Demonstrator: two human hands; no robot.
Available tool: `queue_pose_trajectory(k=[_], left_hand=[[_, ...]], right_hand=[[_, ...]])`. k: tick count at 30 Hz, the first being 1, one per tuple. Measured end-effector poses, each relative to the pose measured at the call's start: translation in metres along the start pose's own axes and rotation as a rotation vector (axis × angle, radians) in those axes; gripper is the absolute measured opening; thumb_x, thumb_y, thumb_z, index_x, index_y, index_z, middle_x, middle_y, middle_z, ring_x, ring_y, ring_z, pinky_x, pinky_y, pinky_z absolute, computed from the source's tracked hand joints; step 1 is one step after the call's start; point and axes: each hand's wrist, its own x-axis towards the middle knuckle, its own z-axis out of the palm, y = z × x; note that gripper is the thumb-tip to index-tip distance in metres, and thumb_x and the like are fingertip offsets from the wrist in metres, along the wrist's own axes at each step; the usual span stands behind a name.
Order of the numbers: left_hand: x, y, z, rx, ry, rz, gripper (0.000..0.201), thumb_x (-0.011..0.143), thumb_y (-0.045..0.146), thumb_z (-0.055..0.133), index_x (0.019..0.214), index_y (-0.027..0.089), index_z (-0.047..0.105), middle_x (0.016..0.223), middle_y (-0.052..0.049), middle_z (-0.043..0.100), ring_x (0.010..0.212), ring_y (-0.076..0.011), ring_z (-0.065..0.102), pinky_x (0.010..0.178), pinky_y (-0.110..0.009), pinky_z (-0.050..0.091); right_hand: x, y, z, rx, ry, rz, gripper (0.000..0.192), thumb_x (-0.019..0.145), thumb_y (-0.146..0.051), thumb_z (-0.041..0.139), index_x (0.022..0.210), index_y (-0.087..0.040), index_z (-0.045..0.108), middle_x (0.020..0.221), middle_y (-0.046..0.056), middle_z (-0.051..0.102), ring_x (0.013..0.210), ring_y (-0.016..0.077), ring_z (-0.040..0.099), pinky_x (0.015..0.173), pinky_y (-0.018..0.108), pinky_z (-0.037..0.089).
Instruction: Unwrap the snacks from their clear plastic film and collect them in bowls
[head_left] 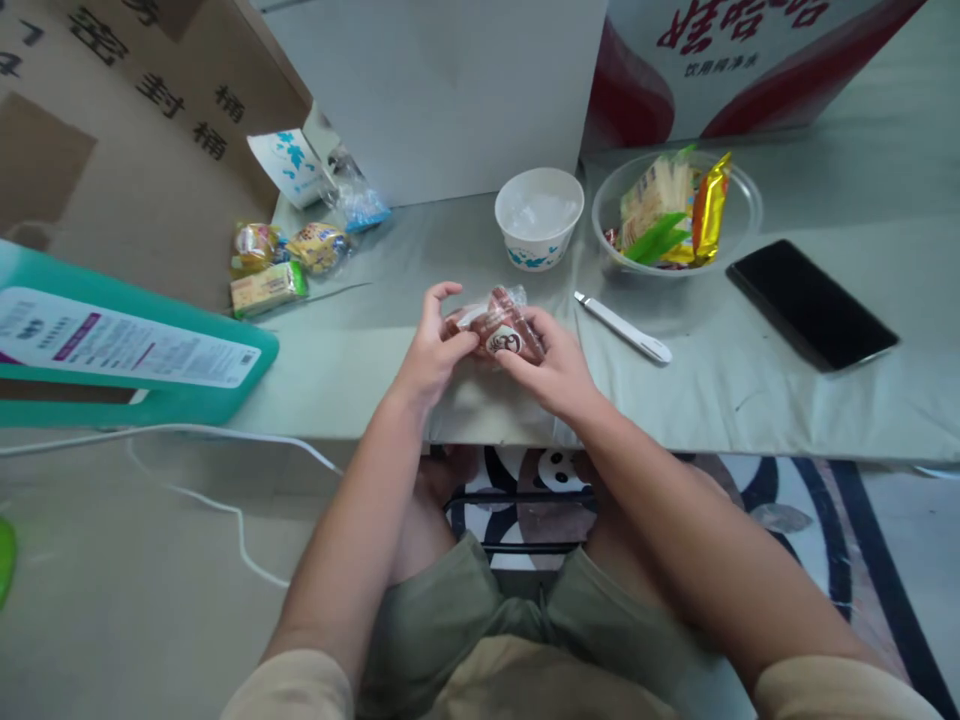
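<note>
Between my two hands, just above the table's front part, is a reddish-brown snack packet (501,318) with a clear wrapper end and a round white print. My left hand (433,345) grips its left side, thumb on top and index finger raised. On the right side, my right hand (553,360) has its thumb pressed on the packet's front. The fingers beneath are partly hidden. Behind the packet stands a white paper cup (538,215) with a blue leaf print, something clear inside it. A white utility knife (624,328) lies right of my right hand.
A clear plastic bowl (600,225) of wrapped snacks stands back right, near a black phone (814,303). At left are several snack packets (268,288), a crumpled paper cup (289,165) and a green container (255,375). Boxes (450,90) line the back.
</note>
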Motion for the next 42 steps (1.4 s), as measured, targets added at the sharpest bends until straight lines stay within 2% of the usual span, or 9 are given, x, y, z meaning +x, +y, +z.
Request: queue_pose_trajectory(k=[3,7,9,12,18,22,26,33,42], left_hand=[[-0.007,-0.012,0.005,-0.003,0.168,0.013,0.053,0.065,0.033,0.085,0.108,0.028,0.054,0.107,-0.001,0.068,0.092,-0.0139,0.070,0.078,-0.024,0.058],[-0.005,-0.011,0.010,-0.200,-0.173,-0.311,0.061,0.077,0.074,0.066,0.109,0.022,0.065,0.101,-0.010,0.073,0.090,-0.0260,0.074,0.073,-0.038,0.063],[-0.003,-0.006,0.012,-0.234,-0.257,-0.322,0.057,0.073,0.065,0.076,0.108,0.021,0.068,0.101,-0.009,0.076,0.090,-0.0260,0.074,0.072,-0.036,0.063],[0.002,-0.002,0.011,-0.219,-0.173,-0.221,0.046,0.069,0.038,0.086,0.109,0.023,0.069,0.105,-0.006,0.077,0.090,-0.0216,0.074,0.071,-0.029,0.062],[0.005,-0.002,-0.004,-0.272,-0.005,-0.161,0.066,0.065,0.026,0.085,0.125,0.032,0.058,0.119,-0.003,0.073,0.094,-0.0234,0.075,0.073,-0.035,0.064],[0.005,0.003,-0.011,-0.273,-0.050,-0.129,0.063,0.073,0.036,0.080,0.131,0.034,0.056,0.128,-0.005,0.070,0.105,-0.0286,0.075,0.080,-0.039,0.065],[0.004,0.002,-0.010,-0.305,-0.049,-0.119,0.056,0.081,0.049,0.068,0.132,0.027,0.059,0.128,-0.010,0.072,0.111,-0.0318,0.073,0.079,-0.040,0.064],[0.000,-0.021,0.008,-0.125,0.021,0.081,0.046,0.080,0.031,0.074,0.124,0.030,0.063,0.137,-0.004,0.068,0.133,-0.0276,0.062,0.100,-0.036,0.057],[0.016,-0.013,-0.001,-0.290,0.053,0.070,0.049,0.080,0.046,0.075,0.126,0.034,0.061,0.122,-0.004,0.073,0.122,-0.0294,0.068,0.090,-0.040,0.061]], right_hand=[[-0.004,0.000,-0.011,-0.245,0.161,-0.072,0.031,0.078,-0.026,0.059,0.108,-0.022,0.060,0.105,0.008,0.071,0.098,0.0247,0.064,0.093,0.041,0.050],[-0.004,0.003,-0.014,-0.441,0.078,-0.293,0.028,0.080,-0.019,0.055,0.105,-0.026,0.065,0.126,0.009,0.069,0.125,0.0292,0.058,0.113,0.049,0.041],[-0.004,0.003,-0.011,-0.481,-0.038,-0.381,0.032,0.082,-0.015,0.051,0.105,-0.029,0.068,0.132,0.006,0.068,0.135,0.0287,0.053,0.119,0.050,0.036],[-0.005,-0.001,-0.012,-0.543,-0.076,-0.446,0.041,0.079,-0.011,0.049,0.108,-0.031,0.069,0.135,0.004,0.067,0.142,0.0298,0.049,0.119,0.052,0.037],[-0.007,0.007,-0.065,-0.999,0.375,-0.051,0.038,0.082,-0.028,0.058,0.118,-0.019,0.068,0.115,0.018,0.069,0.110,0.0367,0.061,0.100,0.057,0.045],[-0.013,0.025,-0.094,-1.178,0.411,0.125,0.033,0.080,-0.038,0.064,0.106,-0.018,0.071,0.103,0.018,0.068,0.096,0.0342,0.060,0.086,0.051,0.048],[-0.019,0.018,-0.083,-1.035,0.344,0.120,0.023,0.086,-0.035,0.056,0.097,-0.019,0.070,0.090,0.013,0.069,0.083,0.0269,0.061,0.080,0.044,0.047],[-0.017,-0.014,-0.022,-0.161,0.125,0.118,0.028,0.088,-0.047,0.055,0.088,-0.020,0.067,0.069,0.000,0.065,0.056,0.0124,0.052,0.058,0.028,0.043],[-0.009,-0.015,-0.016,-0.338,-0.080,0.181,0.033,0.084,-0.046,0.055,0.070,-0.019,0.067,0.059,-0.002,0.054,0.057,0.0118,0.045,0.057,0.028,0.033]])
